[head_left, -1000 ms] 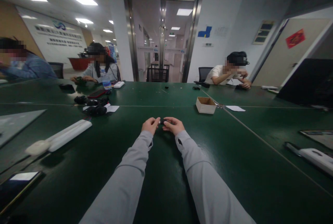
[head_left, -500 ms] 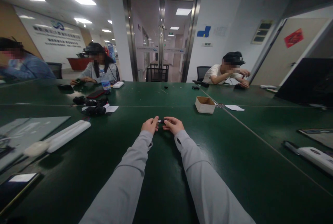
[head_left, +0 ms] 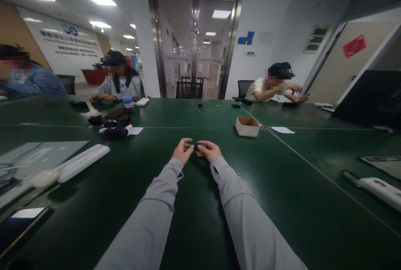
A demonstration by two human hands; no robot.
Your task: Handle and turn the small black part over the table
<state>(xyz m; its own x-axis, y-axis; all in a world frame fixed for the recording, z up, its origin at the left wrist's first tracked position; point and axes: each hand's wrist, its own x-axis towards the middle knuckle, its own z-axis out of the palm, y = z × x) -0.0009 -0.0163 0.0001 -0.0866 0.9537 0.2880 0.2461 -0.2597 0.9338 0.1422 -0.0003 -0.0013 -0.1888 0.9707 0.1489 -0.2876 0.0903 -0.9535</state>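
Observation:
Over the green table (head_left: 200,203), straight in front of me, a small dark stick-like object (head_left: 196,146) with a silvery end lies between my two hands. It is too small for me to tell its kind. My right hand (head_left: 210,151) pinches the dark part between thumb and fingers. At the silvery end is my left hand (head_left: 182,151), its thumb and forefinger parted with a gap between them. The left thumb is close to the silvery end; whether it touches I cannot tell.
Ahead and right stands an open cardboard box (head_left: 247,126), with a white paper (head_left: 282,129) beyond it. To the left lie a white bar-shaped device (head_left: 84,162), a phone (head_left: 23,228) and black gear (head_left: 114,130). A bottle (head_left: 127,96) stands farther back. Several people sit across the table.
My left forefinger and thumb have spread apart at the silvery end, and the left hand has turned slightly. My right hand keeps its pinch in the same place.

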